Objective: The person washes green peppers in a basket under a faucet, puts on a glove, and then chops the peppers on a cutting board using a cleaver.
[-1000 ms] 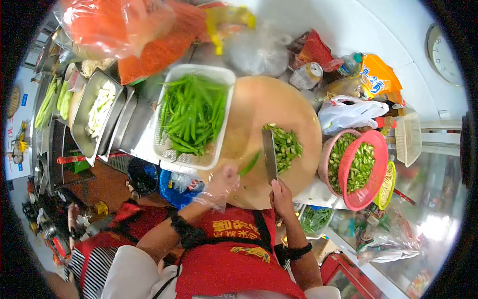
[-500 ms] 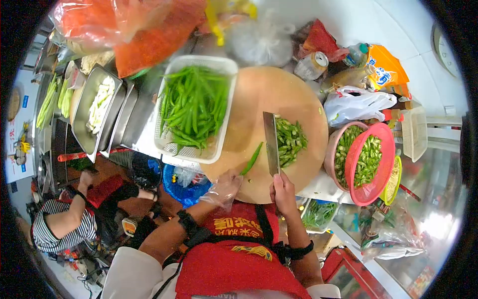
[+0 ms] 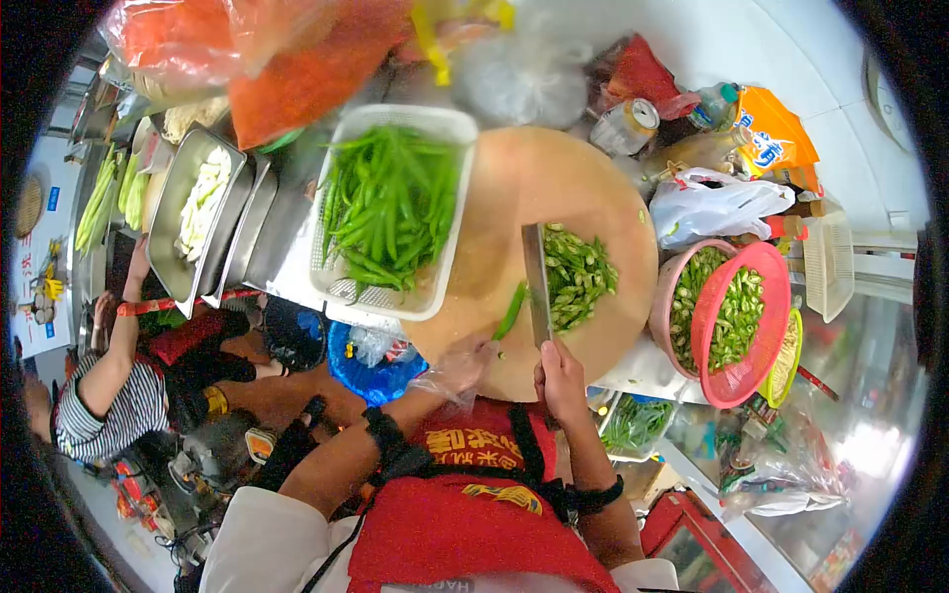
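Note:
My right hand [image 3: 561,381] is closed round the handle of a cleaver [image 3: 537,282], whose blade stands on the round wooden board [image 3: 593,178]. Cut green pepper pieces [image 3: 576,277] lie against the blade's right side. To its left is a single green pepper [image 3: 510,310], its upper end close to the blade. My left hand [image 3: 465,368], in a clear plastic glove, is at the lower end of that pepper; its fingers are blurred and their grip does not show clearly. A white basket [image 3: 463,178] of whole green peppers overlaps the board's left side.
Right of the board are a pink bowl [image 3: 660,316] and a red basket [image 3: 781,316] with cut peppers, beside a white bag [image 3: 717,210] and a can [image 3: 627,128]. Metal trays [image 3: 237,222] stand at left. Another person in stripes [image 3: 124,410] is at lower left.
The single pepper has shifted right and now reaches the blade. My left hand has moved slightly right. The other person has moved left, with an arm stretched up toward the trays.

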`<action>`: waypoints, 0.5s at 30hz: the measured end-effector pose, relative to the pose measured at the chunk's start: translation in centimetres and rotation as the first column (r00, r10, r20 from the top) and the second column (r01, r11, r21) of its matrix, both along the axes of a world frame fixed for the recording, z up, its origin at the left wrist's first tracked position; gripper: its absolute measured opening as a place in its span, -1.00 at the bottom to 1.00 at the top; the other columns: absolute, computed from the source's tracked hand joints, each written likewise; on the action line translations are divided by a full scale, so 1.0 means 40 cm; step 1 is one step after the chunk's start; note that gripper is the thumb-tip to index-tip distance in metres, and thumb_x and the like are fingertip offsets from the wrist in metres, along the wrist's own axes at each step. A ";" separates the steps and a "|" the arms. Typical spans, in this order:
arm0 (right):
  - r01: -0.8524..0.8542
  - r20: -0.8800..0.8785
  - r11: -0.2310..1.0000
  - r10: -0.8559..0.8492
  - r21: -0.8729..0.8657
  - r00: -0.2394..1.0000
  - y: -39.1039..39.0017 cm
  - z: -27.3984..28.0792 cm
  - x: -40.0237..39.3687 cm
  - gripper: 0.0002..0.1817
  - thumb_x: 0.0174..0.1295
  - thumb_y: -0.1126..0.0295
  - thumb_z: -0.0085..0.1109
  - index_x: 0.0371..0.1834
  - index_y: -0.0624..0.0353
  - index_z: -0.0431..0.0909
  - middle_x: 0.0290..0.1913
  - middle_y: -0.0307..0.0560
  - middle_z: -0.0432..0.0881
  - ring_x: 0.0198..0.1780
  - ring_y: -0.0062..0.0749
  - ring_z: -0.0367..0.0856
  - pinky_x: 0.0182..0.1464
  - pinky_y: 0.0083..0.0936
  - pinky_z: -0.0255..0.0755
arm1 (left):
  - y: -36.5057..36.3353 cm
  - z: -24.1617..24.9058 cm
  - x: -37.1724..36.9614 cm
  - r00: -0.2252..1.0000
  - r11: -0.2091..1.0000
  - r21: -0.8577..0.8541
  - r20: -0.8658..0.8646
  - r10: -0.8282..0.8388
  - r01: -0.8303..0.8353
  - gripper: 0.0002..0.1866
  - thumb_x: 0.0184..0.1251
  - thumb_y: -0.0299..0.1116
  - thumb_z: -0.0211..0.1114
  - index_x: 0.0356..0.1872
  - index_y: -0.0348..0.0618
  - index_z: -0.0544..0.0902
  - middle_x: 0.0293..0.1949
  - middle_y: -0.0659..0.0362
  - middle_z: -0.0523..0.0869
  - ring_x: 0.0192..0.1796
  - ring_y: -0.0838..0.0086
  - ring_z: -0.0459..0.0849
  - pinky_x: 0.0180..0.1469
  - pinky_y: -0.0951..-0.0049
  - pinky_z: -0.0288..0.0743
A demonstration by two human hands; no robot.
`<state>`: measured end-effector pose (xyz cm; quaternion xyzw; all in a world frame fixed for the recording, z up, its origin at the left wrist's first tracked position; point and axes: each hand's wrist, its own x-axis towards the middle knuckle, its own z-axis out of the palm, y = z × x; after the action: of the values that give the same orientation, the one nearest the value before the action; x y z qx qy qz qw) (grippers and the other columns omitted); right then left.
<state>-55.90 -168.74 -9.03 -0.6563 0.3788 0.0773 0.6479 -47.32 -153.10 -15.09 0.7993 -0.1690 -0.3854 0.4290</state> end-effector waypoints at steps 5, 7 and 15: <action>-0.002 -0.040 0.998 0.004 0.056 0.999 -0.003 -0.003 0.004 -0.63 0.39 0.06 -0.19 -0.24 0.18 0.39 -0.72 -0.30 0.29 -0.75 -0.65 0.23 -0.71 -0.65 0.15 | 0.009 -0.084 -0.015 0.987 0.985 0.074 -0.039 -0.156 0.159 -0.52 0.39 -0.16 -0.06 0.25 -0.18 0.34 -0.02 -0.14 0.55 0.01 0.10 0.53 0.10 0.21 0.37; -0.009 -0.053 0.995 0.015 0.099 0.998 -0.002 0.012 0.017 -0.62 0.39 0.06 -0.20 -0.24 0.18 0.40 -0.71 -0.30 0.30 -0.75 -0.65 0.23 -0.70 -0.65 0.15 | 0.005 -0.061 -0.005 0.955 0.984 0.029 0.238 -0.176 0.174 -0.51 0.38 -0.15 -0.04 0.25 -0.18 0.34 -0.12 -0.11 0.61 -0.08 0.14 0.58 0.02 0.22 0.43; -0.022 -0.080 0.995 0.030 0.095 0.996 -0.012 -0.006 0.004 -0.48 0.36 0.07 -0.13 0.23 0.20 0.34 -0.71 -0.33 0.33 -0.69 -0.68 0.28 -0.61 -0.63 0.22 | -0.010 -0.102 -0.013 0.989 0.995 -0.044 0.113 0.096 -0.091 -0.69 0.29 -0.17 0.04 -0.29 -0.22 0.60 -0.43 -0.07 0.62 -0.36 0.03 0.59 -0.25 0.16 0.45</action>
<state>-55.72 -169.20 -9.29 -0.6263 0.3921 0.1302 0.6611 -47.85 -153.51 -19.16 0.8186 -0.1633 -0.3150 0.4517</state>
